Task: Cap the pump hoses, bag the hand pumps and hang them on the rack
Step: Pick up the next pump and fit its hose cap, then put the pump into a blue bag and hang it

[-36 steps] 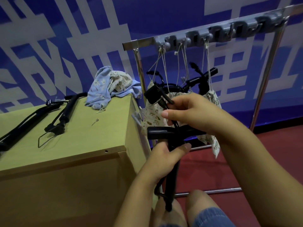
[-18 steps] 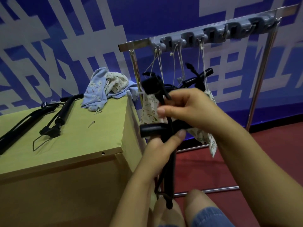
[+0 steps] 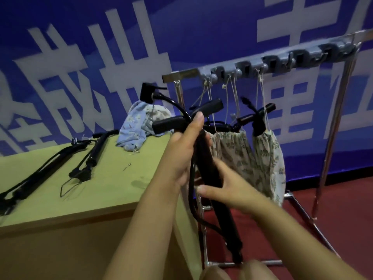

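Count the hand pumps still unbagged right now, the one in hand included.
3. One held pump is gripped by the left hand and right hand. Two table pumps lie on the wooden table. Others may lie out of view.

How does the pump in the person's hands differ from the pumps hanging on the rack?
The held pump is bare; the hanging pumps sit in patterned cloth bags. The held pump is gripped by the left hand and right hand; the hanging pumps dangle by drawstrings from the rack. Both are black with T-shaped handles.
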